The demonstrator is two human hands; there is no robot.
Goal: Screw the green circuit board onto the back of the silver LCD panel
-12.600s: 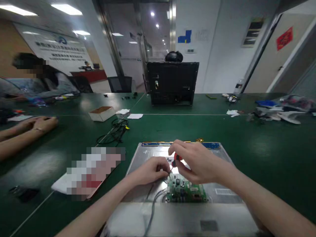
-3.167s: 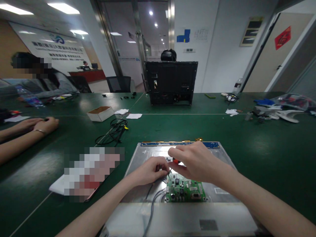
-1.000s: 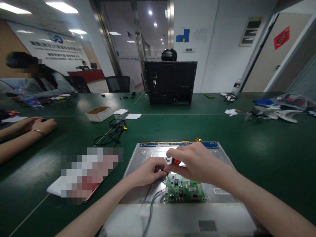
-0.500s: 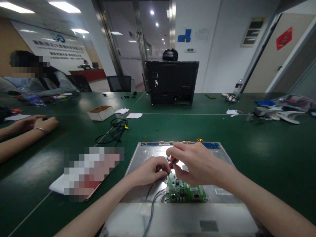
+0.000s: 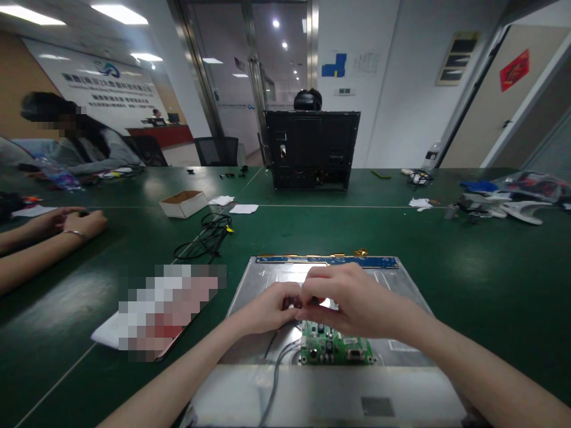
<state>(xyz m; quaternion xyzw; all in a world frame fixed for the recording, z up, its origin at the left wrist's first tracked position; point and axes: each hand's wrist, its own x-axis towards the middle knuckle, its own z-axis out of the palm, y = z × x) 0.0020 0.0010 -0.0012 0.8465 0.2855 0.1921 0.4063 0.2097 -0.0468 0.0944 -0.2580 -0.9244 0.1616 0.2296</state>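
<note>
Left hand (image 5: pixel 276 306) and right hand (image 5: pixel 345 297) crowd together by the board (image 5: pixel 335 349), fingers curled (what they grip, I can't tell).

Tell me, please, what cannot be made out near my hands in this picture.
In the head view:
Right hand's grip: contents hidden by the hand itself.
Left hand's grip: contents hidden by its own curled fingers.
Green circuit board: upper part covered by the right hand.
Grey cable: lower end cut off by the picture's bottom edge.
Barcode label: print too small to read.
</note>
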